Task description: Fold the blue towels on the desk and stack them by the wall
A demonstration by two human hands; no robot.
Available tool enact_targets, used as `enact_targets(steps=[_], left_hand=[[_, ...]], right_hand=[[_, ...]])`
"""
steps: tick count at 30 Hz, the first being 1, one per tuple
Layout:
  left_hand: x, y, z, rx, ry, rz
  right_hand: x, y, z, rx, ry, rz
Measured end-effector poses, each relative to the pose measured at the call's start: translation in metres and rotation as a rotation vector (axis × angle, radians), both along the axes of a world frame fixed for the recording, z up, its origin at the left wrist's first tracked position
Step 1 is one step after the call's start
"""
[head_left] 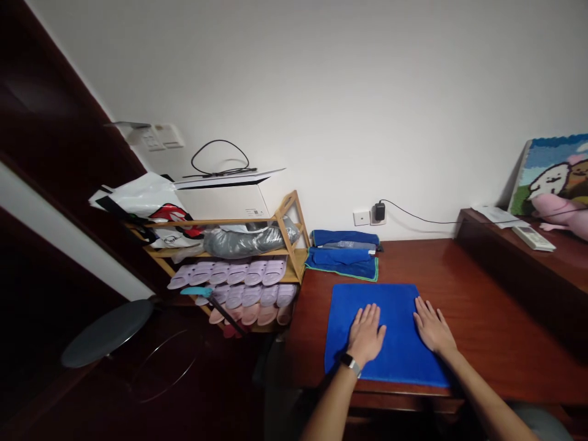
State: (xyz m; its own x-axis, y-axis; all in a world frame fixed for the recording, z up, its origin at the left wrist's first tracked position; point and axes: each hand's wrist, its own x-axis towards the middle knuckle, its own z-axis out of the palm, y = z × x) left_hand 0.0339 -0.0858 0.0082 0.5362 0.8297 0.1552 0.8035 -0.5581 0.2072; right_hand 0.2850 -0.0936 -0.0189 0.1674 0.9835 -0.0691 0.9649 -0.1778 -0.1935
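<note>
A bright blue towel (390, 294) lies spread flat on the dark red-brown wooden desk (482, 318), near its front edge. My left hand (366, 334) rests palm down on the towel's middle, fingers stretched out; a watch sits on that wrist. My right hand (432, 327) lies flat on the towel's right part, fingers apart too. Neither hand holds anything. Behind the towel, against the wall, sits a stack of folded blue towels (343, 254).
A bamboo shoe rack (294, 245) with several lilac and pink slippers stands left of the desk, a white box on top. A round grey stool (108, 331) is lower left. A charger (379, 212) is plugged in at the wall. A raised shelf (514, 245) at right carries a remote, papers and a pink plush toy.
</note>
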Motion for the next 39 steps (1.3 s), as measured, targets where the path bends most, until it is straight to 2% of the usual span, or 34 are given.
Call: enact_targets(steps=[4,7,10,13,20,25,27,29,33,36,37,39], left_hand=[[-0.077,0.000,-0.005,0.046,0.044,0.218],[-0.109,-0.002,-0.009,0.091,0.067,0.322],[-0.111,-0.005,-0.011,0.104,0.081,0.345],[-0.107,-0.006,-0.012,0.112,0.077,0.346],[-0.107,-0.004,-0.012,0.121,0.063,0.348],[-0.110,-0.006,-0.006,0.124,0.085,0.344],[-0.101,-0.012,0.000,0.141,0.071,0.330],[-0.080,-0.021,0.006,0.156,0.032,0.270],[-0.006,-0.046,0.016,0.123,-0.041,0.001],[0.039,-0.057,0.014,0.074,-0.043,-0.155],[0.044,-0.059,0.012,0.060,-0.041,-0.167],[0.038,-0.058,0.007,0.041,-0.044,-0.125]], right_hand=[[0.001,0.000,-0.002,0.000,-0.004,-0.004],[0.000,0.003,0.001,-0.006,-0.002,-0.011],[-0.002,0.004,0.008,-0.021,-0.004,-0.022],[-0.005,-0.011,0.009,0.015,-0.021,-0.030],[-0.011,-0.084,-0.021,0.086,0.010,-0.002],[-0.019,-0.093,-0.011,0.078,0.003,-0.006],[-0.021,-0.091,-0.006,0.072,0.020,0.001],[-0.021,-0.090,-0.004,0.078,0.034,0.007],[-0.019,-0.091,-0.006,0.104,0.052,0.021],[-0.018,-0.092,-0.009,0.107,0.043,0.040],[-0.017,-0.092,-0.010,0.111,0.037,0.044],[-0.016,-0.092,-0.013,0.128,0.029,0.049]])
